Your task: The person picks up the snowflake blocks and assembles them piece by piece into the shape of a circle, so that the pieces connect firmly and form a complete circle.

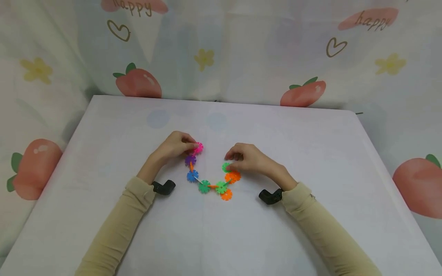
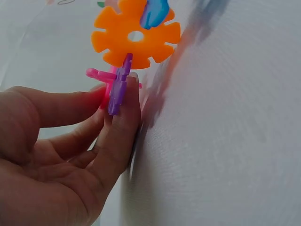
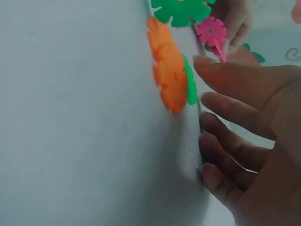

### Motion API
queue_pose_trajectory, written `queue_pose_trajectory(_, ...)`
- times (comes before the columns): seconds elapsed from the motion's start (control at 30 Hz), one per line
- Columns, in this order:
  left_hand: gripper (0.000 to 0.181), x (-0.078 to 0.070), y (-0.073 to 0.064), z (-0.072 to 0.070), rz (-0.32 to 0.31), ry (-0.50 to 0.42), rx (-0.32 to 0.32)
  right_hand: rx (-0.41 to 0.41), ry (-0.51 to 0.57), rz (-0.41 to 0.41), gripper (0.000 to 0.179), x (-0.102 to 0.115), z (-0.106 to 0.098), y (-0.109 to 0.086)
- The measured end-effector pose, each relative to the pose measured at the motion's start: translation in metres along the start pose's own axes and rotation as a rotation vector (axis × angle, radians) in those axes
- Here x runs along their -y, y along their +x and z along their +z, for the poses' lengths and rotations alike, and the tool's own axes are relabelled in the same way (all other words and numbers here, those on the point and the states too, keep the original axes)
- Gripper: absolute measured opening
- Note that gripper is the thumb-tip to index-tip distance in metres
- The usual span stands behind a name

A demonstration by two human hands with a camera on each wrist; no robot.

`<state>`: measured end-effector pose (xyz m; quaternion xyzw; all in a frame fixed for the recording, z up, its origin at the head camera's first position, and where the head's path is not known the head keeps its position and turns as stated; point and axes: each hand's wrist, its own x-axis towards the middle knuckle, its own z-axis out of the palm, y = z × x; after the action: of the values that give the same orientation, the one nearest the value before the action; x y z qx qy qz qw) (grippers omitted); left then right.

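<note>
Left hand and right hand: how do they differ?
The left hand pinches a pink piece; the right hand grips nothing, its fingertips apart from the thumb. The left hand is beside the purple piece, the right hand beside a light green piece. Both come out of beige sleeves.

Head view forward and down over table, close wrist views sharing pink pieces
</note>
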<state>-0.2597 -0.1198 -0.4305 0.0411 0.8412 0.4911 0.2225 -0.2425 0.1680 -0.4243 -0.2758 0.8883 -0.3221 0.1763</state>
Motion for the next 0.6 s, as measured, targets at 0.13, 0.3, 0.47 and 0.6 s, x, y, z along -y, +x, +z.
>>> queue_pose_trajectory(0.13, 0.027, 0.0015, -0.0005, -0.0011, -0.007, -0.005, 0.003, 0.012, -0.069, -0.016, 0.022, 0.0043, 0.0025, -0.0004)
queue_pose_trajectory(0.3, 0.029, 0.0003, -0.0021, -0.0008, -0.007, 0.017, 0.025, 0.007, -0.037, 0.040, 0.024, 0.0051, 0.0030, -0.0001)
queue_pose_trajectory(0.47, 0.029, 0.0009, -0.0027, 0.0000, 0.006, 0.030, 0.040, -0.032, 0.048, 0.073, 0.021, 0.0010, 0.0032, 0.0007)
queue_pose_trajectory(0.6, 0.031, 0.0008, -0.0029, -0.0001, -0.002, 0.023, 0.045, -0.078, 0.090, 0.052, 0.013, 0.0000, 0.0048, 0.0048)
